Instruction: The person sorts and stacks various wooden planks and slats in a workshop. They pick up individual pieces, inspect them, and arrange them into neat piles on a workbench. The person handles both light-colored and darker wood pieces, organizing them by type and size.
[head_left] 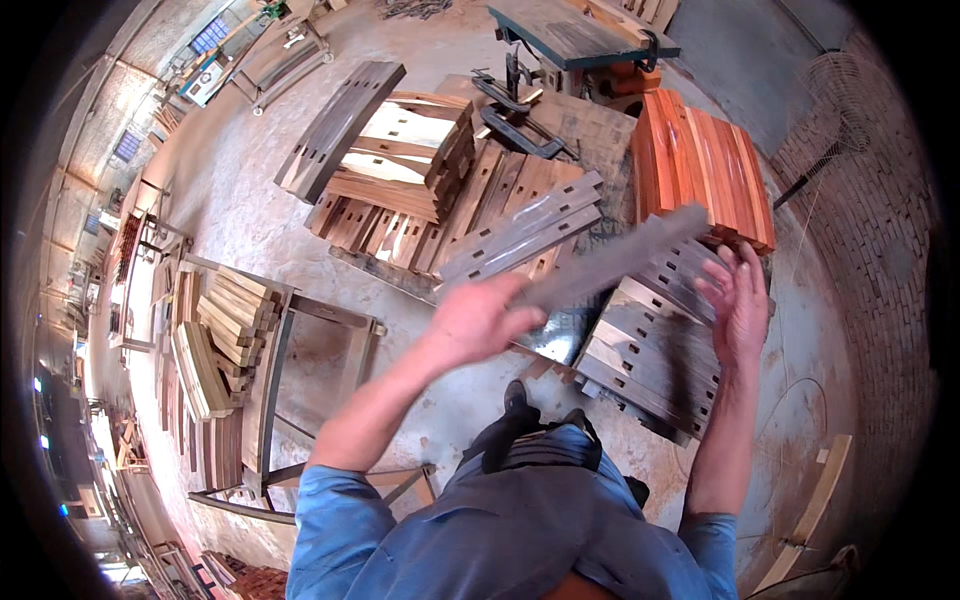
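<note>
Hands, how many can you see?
2: the left hand, holding one end of the blurred grey board, and the right hand, open near its other end. I see no others.

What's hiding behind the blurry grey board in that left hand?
Past the grey board, slotted boards show on its left and a slotted grey stack on its right. Whatever is straight behind it is covered, so I can't tell.

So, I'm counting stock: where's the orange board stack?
In the head view, the orange board stack stands at upper right, just beyond the right hand and right of the black clamps.
</note>
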